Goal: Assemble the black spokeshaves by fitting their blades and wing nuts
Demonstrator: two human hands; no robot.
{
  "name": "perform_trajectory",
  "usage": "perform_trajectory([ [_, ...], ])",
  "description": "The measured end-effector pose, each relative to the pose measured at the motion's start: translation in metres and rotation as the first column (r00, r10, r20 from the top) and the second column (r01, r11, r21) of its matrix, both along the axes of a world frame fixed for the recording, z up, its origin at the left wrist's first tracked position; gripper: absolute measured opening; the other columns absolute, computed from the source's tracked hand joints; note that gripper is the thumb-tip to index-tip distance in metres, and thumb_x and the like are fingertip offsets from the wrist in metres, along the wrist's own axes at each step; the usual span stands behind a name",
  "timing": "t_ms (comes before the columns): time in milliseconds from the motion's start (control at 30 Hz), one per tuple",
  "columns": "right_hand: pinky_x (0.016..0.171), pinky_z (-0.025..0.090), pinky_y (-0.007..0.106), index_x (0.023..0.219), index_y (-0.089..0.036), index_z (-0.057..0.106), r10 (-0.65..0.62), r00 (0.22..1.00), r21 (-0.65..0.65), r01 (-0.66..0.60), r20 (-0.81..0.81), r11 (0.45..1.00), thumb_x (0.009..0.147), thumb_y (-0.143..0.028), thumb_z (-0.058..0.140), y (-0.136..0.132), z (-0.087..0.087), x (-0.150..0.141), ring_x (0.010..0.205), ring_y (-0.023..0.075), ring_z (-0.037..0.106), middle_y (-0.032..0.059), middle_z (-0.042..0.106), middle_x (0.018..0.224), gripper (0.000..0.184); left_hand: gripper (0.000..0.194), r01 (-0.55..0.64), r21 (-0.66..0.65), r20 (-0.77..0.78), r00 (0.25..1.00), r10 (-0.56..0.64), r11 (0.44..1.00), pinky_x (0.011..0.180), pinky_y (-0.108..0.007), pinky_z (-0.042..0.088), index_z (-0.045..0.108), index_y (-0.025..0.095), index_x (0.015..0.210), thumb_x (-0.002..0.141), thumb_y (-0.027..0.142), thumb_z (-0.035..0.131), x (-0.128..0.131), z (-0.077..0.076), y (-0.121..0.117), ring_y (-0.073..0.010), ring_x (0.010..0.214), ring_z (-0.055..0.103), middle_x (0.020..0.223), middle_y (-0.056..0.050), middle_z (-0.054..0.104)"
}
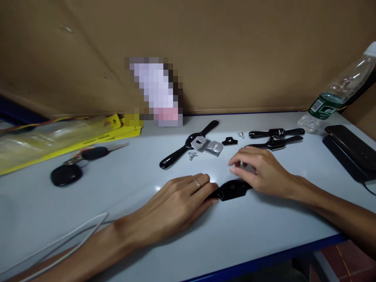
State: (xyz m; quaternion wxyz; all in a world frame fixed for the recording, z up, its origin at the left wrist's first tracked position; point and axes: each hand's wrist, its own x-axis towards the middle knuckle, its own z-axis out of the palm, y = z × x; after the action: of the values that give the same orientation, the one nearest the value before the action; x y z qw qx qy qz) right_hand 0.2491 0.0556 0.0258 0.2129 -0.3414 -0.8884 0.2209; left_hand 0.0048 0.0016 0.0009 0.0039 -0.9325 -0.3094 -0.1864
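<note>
A black spokeshave body (232, 190) lies flat on the white table (264, 235) between my hands. My left hand (179, 199), with a ring on one finger, is closed over its left handle. My right hand (260, 170) rests over its right handle, fingers curled and hanging above the table with nothing pinched. Beyond them lies another black spokeshave body (188, 145) with two silver blades (207, 145) on and beside it, a small black cap (229, 141) and two wing screws (192, 155).
Two assembled black spokeshaves (276, 138) lie at the back right, near a tilted plastic bottle (337, 94) and a black case (349, 150). A car key (76, 164) and yellow packets (58, 137) sit at the left. A white cable (64, 241) crosses the near left. Cardboard walls the back.
</note>
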Motion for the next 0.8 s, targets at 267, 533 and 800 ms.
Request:
perform_trajectory([
  [267,0.099,0.041,0.046,0.134,-0.017,0.059,0.108,0.951,0.242,-0.182,0.291,0.953,0.102,-0.01,0.035,0.014,-0.006,-0.004,0.122,0.0295,0.051,0.0123,0.069,0.123,0.041,0.028,-0.002,0.014,-0.016,1.0,0.002,1.0,0.059,-0.03,0.052,0.062,0.015,0.107,0.109,0.027,0.037,-0.001,-0.004,0.0,-0.0164,0.066,0.061,0.085,-0.003,0.063],
  [533,0.08,0.048,0.039,0.099,-0.014,0.073,-0.28,0.898,0.434,0.115,0.339,0.894,0.101,-0.03,0.056,0.009,-0.003,0.013,0.091,0.0276,0.061,0.0117,0.071,0.095,0.023,0.032,0.013,0.045,-0.025,1.0,-0.012,0.999,0.057,-0.03,0.051,0.061,0.015,0.106,0.111,0.027,0.032,0.001,0.0,0.002,-0.0155,0.063,0.058,0.082,-0.002,0.061],
  [800,0.079,0.05,0.042,0.103,-0.011,0.071,-0.438,0.789,0.412,0.259,0.432,0.874,0.096,-0.048,0.066,-0.001,-0.008,-0.014,0.096,0.0315,0.065,0.0163,0.07,0.101,0.038,0.033,0.004,0.027,-0.025,1.0,-0.003,1.0,0.056,-0.031,0.051,0.059,0.016,0.11,0.111,0.03,0.03,0.0,-0.002,0.0,-0.016,0.063,0.06,0.084,-0.002,0.062],
])
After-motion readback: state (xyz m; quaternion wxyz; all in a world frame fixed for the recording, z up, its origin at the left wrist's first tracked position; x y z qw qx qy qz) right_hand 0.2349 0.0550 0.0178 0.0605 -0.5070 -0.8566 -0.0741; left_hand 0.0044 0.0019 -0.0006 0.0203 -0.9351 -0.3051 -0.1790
